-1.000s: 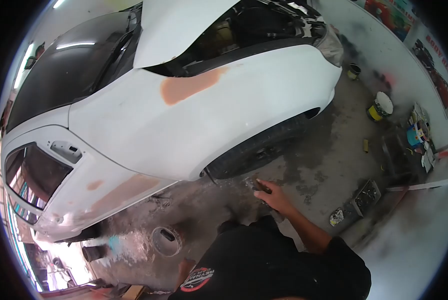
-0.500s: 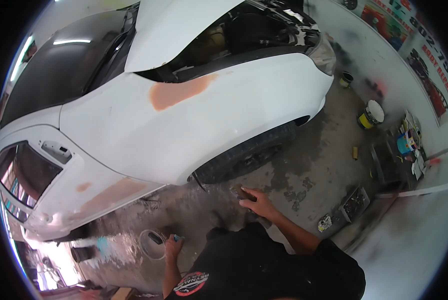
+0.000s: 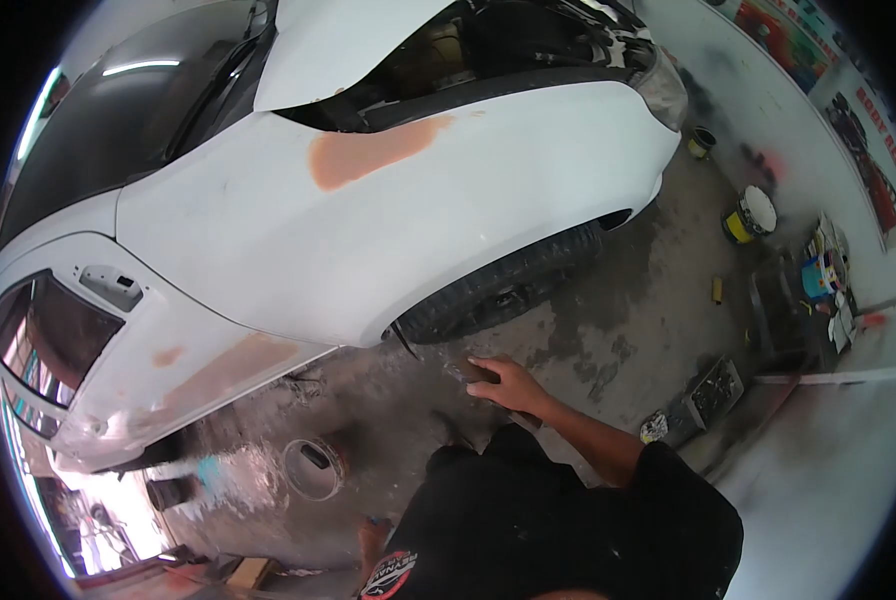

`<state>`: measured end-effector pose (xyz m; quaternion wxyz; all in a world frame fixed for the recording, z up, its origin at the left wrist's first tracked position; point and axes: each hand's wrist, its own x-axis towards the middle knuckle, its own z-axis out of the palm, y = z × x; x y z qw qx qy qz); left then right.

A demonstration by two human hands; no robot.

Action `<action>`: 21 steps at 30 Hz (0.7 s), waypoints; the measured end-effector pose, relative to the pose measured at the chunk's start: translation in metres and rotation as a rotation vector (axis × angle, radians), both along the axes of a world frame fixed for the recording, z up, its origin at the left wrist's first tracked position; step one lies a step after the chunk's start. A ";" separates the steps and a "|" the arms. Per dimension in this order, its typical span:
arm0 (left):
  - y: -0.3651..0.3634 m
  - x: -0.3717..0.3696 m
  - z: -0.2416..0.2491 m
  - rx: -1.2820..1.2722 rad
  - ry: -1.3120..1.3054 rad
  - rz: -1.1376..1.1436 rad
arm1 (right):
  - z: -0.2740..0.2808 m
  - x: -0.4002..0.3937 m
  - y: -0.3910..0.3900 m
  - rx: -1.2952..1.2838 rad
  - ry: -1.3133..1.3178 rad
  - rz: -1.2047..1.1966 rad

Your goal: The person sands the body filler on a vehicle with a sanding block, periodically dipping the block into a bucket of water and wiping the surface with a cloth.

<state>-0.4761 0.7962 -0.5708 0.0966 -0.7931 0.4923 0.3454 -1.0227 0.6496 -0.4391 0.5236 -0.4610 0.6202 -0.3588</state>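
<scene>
My right hand (image 3: 508, 387) is closed round a dark, flat block (image 3: 470, 371), held over the floor below the front wheel of a white car (image 3: 278, 230). My left hand (image 3: 373, 532) is low beside my shirt. A trace of blue shows at its fingers, which look curled, but the small blue object there is hard to make out. To the left of that hand stands a round, clear-walled bucket (image 3: 340, 462) with a dark block-shaped thing (image 3: 314, 456) in it. Tan filler patches mark the fender (image 3: 378, 152) and the door (image 3: 230, 372).
The front tyre (image 3: 448, 315) is just ahead of my right hand. A dark tray (image 3: 715, 388) and a crumpled silvery thing (image 3: 654, 427) lie to the right. Paint cans (image 3: 750, 215) line the wall. A black bucket (image 3: 170, 492) stands at left on the wet floor.
My left hand has drawn back from the bucket towards my body. My right hand, still on the dark block, has shifted slightly up in view. The view itself has tilted a little.
</scene>
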 end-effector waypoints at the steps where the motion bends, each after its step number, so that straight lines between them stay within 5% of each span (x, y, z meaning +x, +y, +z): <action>1: 0.004 0.011 -0.013 -0.017 0.005 -0.021 | 0.001 0.004 -0.004 -0.031 0.019 0.020; 4: -0.006 0.020 -0.033 -0.041 -0.088 -0.061 | 0.003 0.020 -0.014 -0.104 0.068 0.057; 7: -0.037 -0.001 0.011 -0.004 -0.091 -0.077 | 0.002 0.034 -0.016 -0.117 0.097 0.069; 13: -0.094 -0.020 0.019 -0.131 -0.006 -0.199 | -0.010 0.028 0.002 -0.191 0.138 0.043; 16: -0.110 -0.023 -0.001 -0.373 0.048 -0.368 | -0.022 0.012 0.020 -0.169 0.101 -0.047; 21: -0.141 -0.059 0.016 -0.146 0.020 -0.330 | -0.032 -0.017 0.049 -0.074 0.114 -0.148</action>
